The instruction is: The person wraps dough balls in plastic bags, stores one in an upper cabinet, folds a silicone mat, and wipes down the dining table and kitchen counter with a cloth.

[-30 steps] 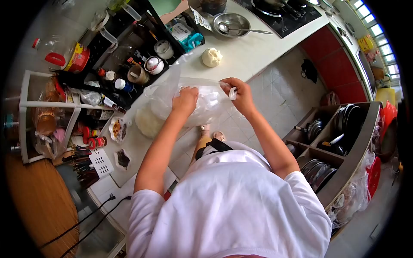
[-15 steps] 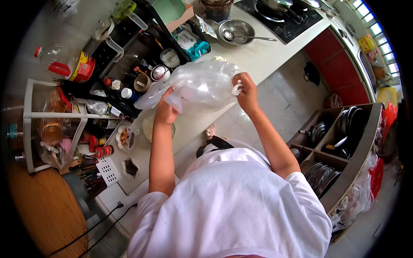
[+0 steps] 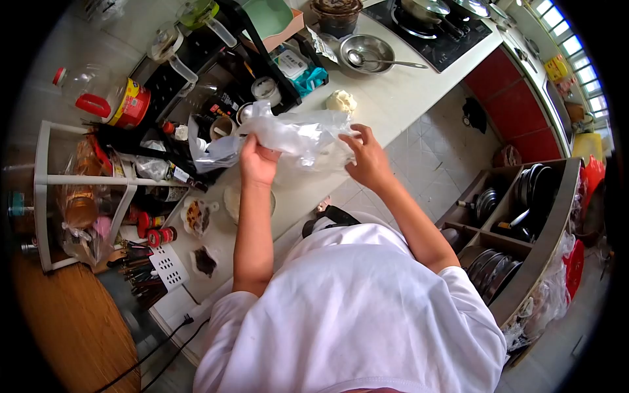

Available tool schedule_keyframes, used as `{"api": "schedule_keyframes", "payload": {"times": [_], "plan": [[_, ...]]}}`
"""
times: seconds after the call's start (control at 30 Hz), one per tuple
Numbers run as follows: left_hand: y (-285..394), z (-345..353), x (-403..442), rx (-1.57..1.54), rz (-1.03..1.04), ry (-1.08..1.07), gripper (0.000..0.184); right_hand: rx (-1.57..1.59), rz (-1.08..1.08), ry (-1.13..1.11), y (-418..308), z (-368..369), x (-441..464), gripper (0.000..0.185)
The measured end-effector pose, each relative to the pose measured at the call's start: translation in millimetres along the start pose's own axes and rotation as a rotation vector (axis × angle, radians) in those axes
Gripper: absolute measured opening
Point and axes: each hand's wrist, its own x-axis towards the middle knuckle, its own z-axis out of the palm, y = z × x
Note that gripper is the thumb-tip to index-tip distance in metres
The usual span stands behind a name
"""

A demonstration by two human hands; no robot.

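Note:
A crumpled clear plastic bag (image 3: 301, 137) stretches over the counter between my hands. My left hand (image 3: 259, 162) is closed on the bag's left part, palm turned up. At the bag's right end, my right hand (image 3: 367, 156) has its fingers curved and apart, with nothing visibly held between them. Behind the bag a pale lump of dough (image 3: 341, 101) rests on the counter (image 3: 386, 98). Below my left hand, a round bowl (image 3: 234, 202) with something pale in it is partly hidden by my forearm.
A metal bowl with a ladle (image 3: 373, 52) stands near the black cooktop (image 3: 445, 42). Jars and bottles crowd the dark rack at the left. Two small dishes (image 3: 196, 218) lie near the red-lidded jars. An open drawer of pans (image 3: 504, 229) is at the right.
The bag has gone from puffed up to flattened and crumpled. My right hand has let go of its knotted-looking end and opened. The dough lump shows again behind the bag.

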Motion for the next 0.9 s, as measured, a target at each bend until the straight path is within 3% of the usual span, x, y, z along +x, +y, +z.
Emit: {"api": "schedule_keyframes", "payload": {"times": [0.03,0.1,0.17,0.2,0.23,0.3,0.37,0.43,0.47,0.53,0.57,0.63,0.67,0.73,0.77,0.83,0.9], "plan": [[-9,6,-2,0.100,0.005,-0.006,0.027,0.027,-0.139,0.129,-7,-1,1,0.057],[-28,22,-10,0.201,0.010,-0.011,0.026,0.150,-0.128,0.088,-23,-2,4,0.062],[-43,37,-17,0.328,-0.007,0.048,0.023,0.096,-0.079,0.160,-32,4,11,0.059],[-49,26,-11,0.297,-0.020,-0.029,0.026,0.062,-0.069,0.146,-24,13,16,0.047],[-49,26,-10,0.296,-0.022,-0.033,0.026,0.059,-0.068,0.149,-14,19,20,0.047],[-45,24,-9,1.040,0.151,-0.208,0.029,0.236,0.215,0.012,4,25,25,0.044],[-39,6,-7,2.000,0.339,-0.109,0.036,0.537,0.327,0.273,31,42,25,0.024],[-27,41,-30,2.231,0.050,-0.006,0.043,0.871,0.372,0.509,45,56,27,0.021],[-32,16,-24,2.230,0.053,-0.007,0.043,0.870,0.370,0.510,56,55,25,0.021],[-44,-56,-6,2.039,0.174,-0.102,0.047,1.203,0.374,0.264,76,47,17,0.018],[-41,-57,-5,2.038,0.172,-0.100,0.047,1.202,0.375,0.262,75,46,16,0.018],[-33,-45,-5,2.103,-0.131,-0.166,0.044,1.464,0.493,0.440,64,33,18,0.027],[-29,-36,-9,2.104,-0.130,-0.167,0.044,1.328,0.537,0.443,55,24,19,0.025],[-18,6,-31,2.449,0.167,-0.334,0.040,1.415,0.576,0.443,65,25,20,0.024],[-18,15,-36,2.449,0.167,-0.335,0.040,1.501,0.616,0.438,68,26,20,0.023],[-18,26,-43,2.282,0.019,-0.077,0.035,1.586,0.656,0.436,58,19,19,0.022],[-22,-9,-30,2.292,-0.001,-0.167,0.035,1.671,0.695,0.432,57,17,18,0.022]]}}
